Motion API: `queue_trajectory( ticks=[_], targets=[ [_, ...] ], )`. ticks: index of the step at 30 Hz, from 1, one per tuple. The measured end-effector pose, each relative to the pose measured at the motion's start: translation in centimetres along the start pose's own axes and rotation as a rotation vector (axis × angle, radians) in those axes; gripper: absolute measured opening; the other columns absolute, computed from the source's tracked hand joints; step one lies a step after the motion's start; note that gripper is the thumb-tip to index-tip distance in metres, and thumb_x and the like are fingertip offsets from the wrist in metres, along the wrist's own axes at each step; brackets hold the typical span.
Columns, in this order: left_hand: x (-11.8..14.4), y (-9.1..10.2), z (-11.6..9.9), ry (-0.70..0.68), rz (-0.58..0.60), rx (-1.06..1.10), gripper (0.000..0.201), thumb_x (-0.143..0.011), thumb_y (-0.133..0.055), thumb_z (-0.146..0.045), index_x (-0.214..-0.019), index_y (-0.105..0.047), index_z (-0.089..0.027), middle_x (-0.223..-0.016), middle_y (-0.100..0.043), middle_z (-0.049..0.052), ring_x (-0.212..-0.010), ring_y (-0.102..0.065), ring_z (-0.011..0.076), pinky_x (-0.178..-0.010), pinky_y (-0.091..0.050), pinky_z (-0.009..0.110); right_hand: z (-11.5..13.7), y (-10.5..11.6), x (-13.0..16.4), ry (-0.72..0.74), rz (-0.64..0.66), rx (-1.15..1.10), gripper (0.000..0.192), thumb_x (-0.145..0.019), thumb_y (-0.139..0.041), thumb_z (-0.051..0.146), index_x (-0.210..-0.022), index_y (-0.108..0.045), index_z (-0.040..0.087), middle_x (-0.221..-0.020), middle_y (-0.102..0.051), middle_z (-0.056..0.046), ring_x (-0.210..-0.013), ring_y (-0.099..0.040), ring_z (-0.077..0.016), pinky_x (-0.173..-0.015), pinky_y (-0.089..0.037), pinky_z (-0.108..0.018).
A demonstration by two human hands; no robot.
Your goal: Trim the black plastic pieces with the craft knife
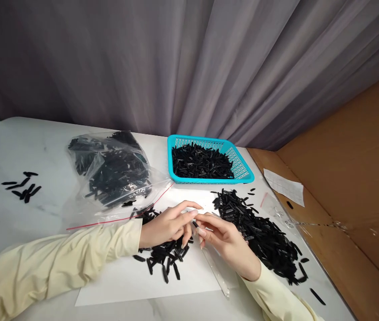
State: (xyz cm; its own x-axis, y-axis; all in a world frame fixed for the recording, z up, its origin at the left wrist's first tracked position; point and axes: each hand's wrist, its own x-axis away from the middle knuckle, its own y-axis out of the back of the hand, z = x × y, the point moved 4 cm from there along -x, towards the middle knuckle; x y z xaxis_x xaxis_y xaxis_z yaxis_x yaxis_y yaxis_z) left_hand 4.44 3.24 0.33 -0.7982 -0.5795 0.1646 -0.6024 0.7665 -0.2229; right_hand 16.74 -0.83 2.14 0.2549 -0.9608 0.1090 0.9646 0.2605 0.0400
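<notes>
My right hand is closed, pinching a small black strip between thumb and fingers. Against its fingertips come those of my left hand, whose fingers are bent, with the index finger stretched further out. What the left fingertips hold, if anything, is hidden. Below my left hand, a loose pile of similar black strips lies on a white sheet of paper. A larger heap of black strips spreads to the right of my right hand.
A turquoise basket of black strips stands at the back. Left of it lies a clear zip bag full of them. Several stray strips lie far left. A clear plastic piece is below my hands. Cardboard rises at right.
</notes>
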Motion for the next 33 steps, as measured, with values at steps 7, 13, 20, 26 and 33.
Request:
queue_trajectory(
  ticks=[7, 13, 20, 26, 33],
  targets=[
    [0.0, -0.2, 0.2, -0.022, 0.009, -0.04, 0.031, -0.09, -0.042, -0.033, -0.117, -0.04, -0.018, -0.046, -0.041, -0.009, -0.041, -0.034, 0.0056, -0.038, -0.021, 0.014, -1.5, -0.3, -0.1, -0.086, -0.047, -0.253, 0.025, -0.077, -0.064, 0.034, -0.091, -0.05, 0.018, -0.065, -0.054, 0.003, -0.052, -0.053, -0.0091, -0.049, -0.046, -0.022],
    [0.2, 0.1, 0.0, -0.03, -0.045, -0.048, 0.031, -0.09, -0.042, -0.031, -0.118, -0.04, -0.019, -0.045, -0.033, -0.011, -0.041, -0.028, 0.0056, -0.04, -0.022, 0.015, -2.3, -1.0, -0.1, -0.194, 0.063, -0.351, 0.028, -0.083, -0.052, 0.043, -0.079, -0.047, 0.016, -0.063, -0.058, 0.0, -0.045, -0.053, -0.009, -0.036, -0.043, -0.019],
    [0.1, 0.1, -0.1, 0.006, -0.046, -0.078, 0.032, -0.09, -0.038, -0.033, -0.118, -0.039, -0.017, -0.041, -0.031, -0.012, -0.037, -0.024, 0.0054, -0.037, -0.021, 0.014, -2.8, -1.5, -0.1, -0.209, 0.073, -0.428, 0.03, -0.085, -0.048, 0.042, -0.075, -0.049, 0.014, -0.056, -0.058, 0.0, -0.038, -0.051, -0.0073, -0.033, -0.041, -0.016],
    [-0.1, 0.1, -0.3, 0.014, -0.058, -0.09, 0.033, -0.09, -0.039, -0.034, -0.118, -0.04, -0.016, -0.038, -0.032, -0.013, -0.034, -0.022, 0.0047, -0.036, -0.02, 0.014, -2.9, -1.3, 0.0, -0.175, 0.031, -0.439, 0.028, -0.085, -0.049, 0.04, -0.074, -0.05, 0.015, -0.056, -0.059, 0.0, -0.037, -0.05, -0.0069, -0.033, -0.04, -0.016],
    [0.1, 0.2, -0.1, -0.01, -0.046, -0.037, 0.031, -0.09, -0.04, -0.032, -0.118, -0.041, -0.017, -0.04, -0.028, -0.013, -0.033, -0.02, 0.0039, -0.035, -0.018, 0.013, -2.9, -1.4, 0.0, -0.145, 0.047, -0.458, 0.025, -0.085, -0.051, 0.038, -0.075, -0.051, 0.015, -0.06, -0.059, 0.0, -0.041, -0.052, -0.0074, -0.034, -0.041, -0.016]
  ],
)
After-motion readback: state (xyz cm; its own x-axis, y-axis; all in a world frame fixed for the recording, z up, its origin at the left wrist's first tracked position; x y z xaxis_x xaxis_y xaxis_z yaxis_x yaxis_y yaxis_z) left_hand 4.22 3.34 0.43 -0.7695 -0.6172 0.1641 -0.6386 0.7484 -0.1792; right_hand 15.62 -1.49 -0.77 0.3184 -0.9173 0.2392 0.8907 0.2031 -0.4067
